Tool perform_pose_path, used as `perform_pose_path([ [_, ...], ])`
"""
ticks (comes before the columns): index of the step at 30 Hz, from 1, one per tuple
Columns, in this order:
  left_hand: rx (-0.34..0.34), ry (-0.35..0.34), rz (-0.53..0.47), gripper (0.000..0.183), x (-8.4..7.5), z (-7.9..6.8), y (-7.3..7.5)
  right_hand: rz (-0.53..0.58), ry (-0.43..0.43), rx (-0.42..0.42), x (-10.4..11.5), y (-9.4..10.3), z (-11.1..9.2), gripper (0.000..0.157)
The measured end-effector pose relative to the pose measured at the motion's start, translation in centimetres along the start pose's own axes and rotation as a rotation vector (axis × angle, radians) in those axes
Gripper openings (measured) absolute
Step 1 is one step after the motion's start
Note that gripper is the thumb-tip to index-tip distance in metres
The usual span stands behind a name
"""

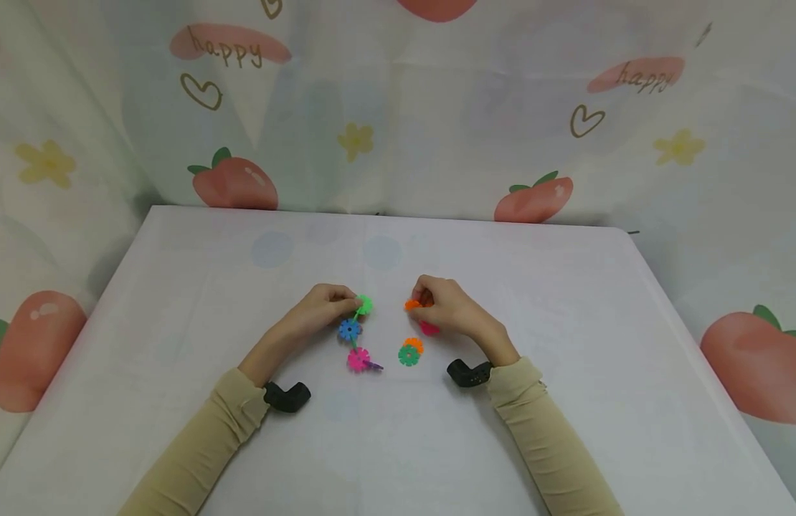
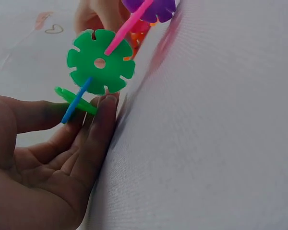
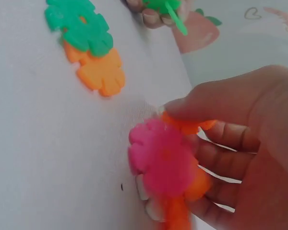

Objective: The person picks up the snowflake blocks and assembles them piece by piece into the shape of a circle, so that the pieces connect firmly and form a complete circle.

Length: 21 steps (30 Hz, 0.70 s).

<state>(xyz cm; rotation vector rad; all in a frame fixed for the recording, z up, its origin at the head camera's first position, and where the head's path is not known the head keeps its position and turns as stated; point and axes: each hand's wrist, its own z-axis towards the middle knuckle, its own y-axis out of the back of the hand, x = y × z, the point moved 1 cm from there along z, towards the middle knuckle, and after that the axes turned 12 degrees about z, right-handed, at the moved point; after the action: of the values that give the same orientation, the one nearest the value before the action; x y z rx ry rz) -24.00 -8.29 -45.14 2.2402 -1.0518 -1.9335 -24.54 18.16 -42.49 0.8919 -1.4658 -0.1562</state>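
My left hand (image 1: 320,309) pinches a light green snowflake disc (image 1: 364,305) between thumb and fingers. It ends a chain of notched plastic discs slotted together: a blue disc (image 1: 349,330), a green disc (image 2: 101,60), a pink disc (image 1: 358,359) and a purple disc (image 2: 156,7). Opposite it, my right hand (image 1: 452,307) grips an orange snowflake disc (image 3: 189,124) beneath the thumb. Against those fingers sit a bright pink disc (image 3: 161,158) and more orange pieces (image 3: 177,213), partly hidden; whether they are held or lie on the table I cannot tell.
Between the hands, nearer the body, a loose teal-green disc (image 1: 409,355) overlaps an orange disc (image 1: 414,345) on the white-covered table (image 1: 553,301). A printed curtain (image 1: 430,129) hangs behind the table's far edge. Each wrist carries a black camera mount (image 1: 287,397).
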Motion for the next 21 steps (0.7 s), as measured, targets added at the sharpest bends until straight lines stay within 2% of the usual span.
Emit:
perform_pose_path([
  [4, 0.002, 0.015, -0.026, 0.026, 0.0, 0.1, -0.1, 0.035, 0.034, -0.073, 0.0, 0.0, 0.0, 0.008],
  [8, 0.013, 0.026, -0.056, 0.030, -0.1, 0.2, -0.2, 0.090, 0.073, -0.117, 0.3, -0.1, -0.1, 0.009],
  [14, 0.038, 0.016, -0.109, 0.028, -0.2, 0.2, -0.4, 0.175, 0.104, -0.091, 0.4, -0.4, -0.1, 0.008],
  [21, 0.088, -0.012, -0.139, 0.030, -0.1, 0.1, -0.6, 0.135, 0.143, -0.050, 0.6, -1.2, 0.1, 0.014],
])
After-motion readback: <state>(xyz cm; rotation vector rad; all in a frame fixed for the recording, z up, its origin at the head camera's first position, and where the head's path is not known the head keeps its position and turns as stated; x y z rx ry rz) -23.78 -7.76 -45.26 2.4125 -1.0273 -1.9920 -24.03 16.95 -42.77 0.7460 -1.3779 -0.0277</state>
